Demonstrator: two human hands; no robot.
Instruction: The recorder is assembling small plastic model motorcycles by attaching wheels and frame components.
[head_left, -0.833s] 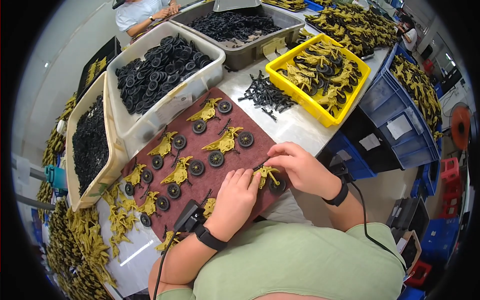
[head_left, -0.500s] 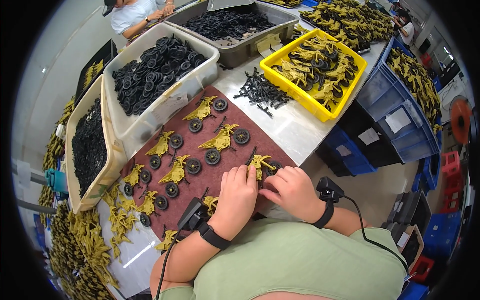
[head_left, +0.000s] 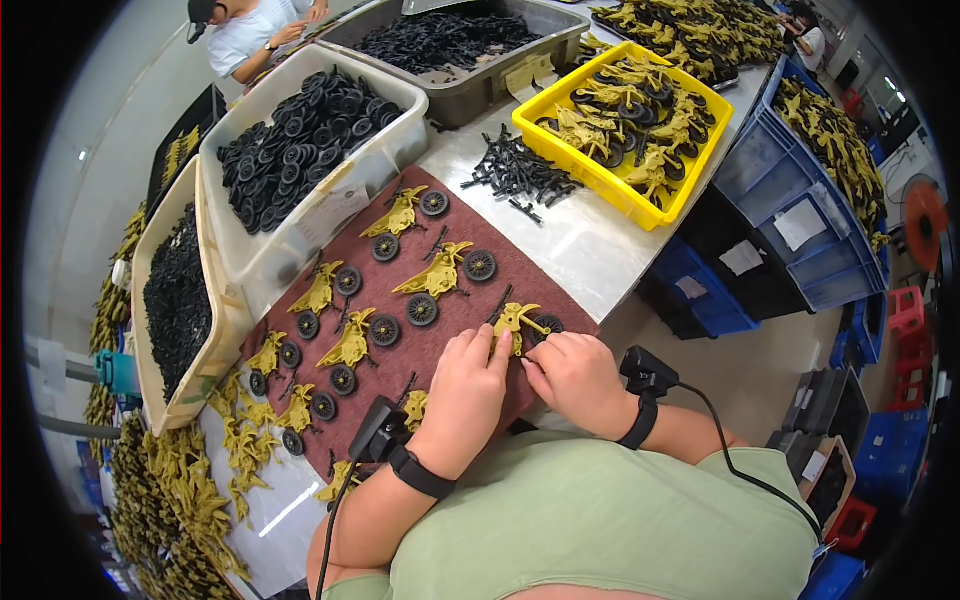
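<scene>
Two hands (head_left: 520,385) | maroon mat (head_left: 455,310) (steel table (head_left: 590,235)) | factory bins (head_left: 300,170)

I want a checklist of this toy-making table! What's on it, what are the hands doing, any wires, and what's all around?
Surface: metal table with a dark red mat on it.
Job's things: yellow toy body with a black wheel at the mat's near edge; more bodies and wheels in rows on the mat.
Clutter: loose black small parts; white bin of black wheels; yellow bin of assembled pieces.
Grippers: left hand and right hand, both fingers on the toy body.
Cables: black cable from the right wrist device.
Surroundings: blue crates; another person across the table.
</scene>
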